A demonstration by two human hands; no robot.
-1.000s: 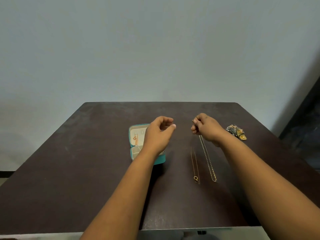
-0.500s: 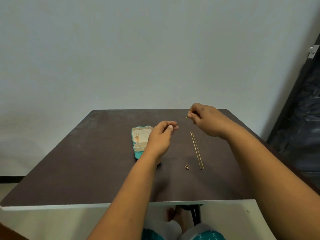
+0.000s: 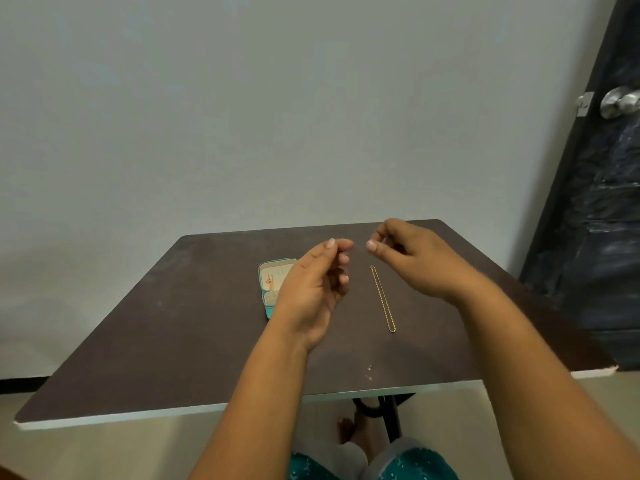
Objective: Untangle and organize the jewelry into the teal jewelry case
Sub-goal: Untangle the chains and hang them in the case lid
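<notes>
From the head camera I see both hands above the table (image 3: 145,344): left hand (image 3: 313,289) and right hand (image 3: 417,258) each pinch something too fine to make out. A gold chain (image 3: 382,299) lies right of the open case (image 3: 272,289). I'd keep the pull gentle and even.

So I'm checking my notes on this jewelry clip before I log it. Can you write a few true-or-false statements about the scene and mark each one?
1. The teal jewelry case lies open on the dark brown table. True.
2. A gold chain lies stretched out on the table right of the case. True.
3. The gold chain lies inside the case. False: it lies on the table, apart from the case.
4. The left hand rests flat on the table. False: it is raised, fingertips pinched near those of the right hand.
5. A metal doorknob shows at upper right. True.
</notes>
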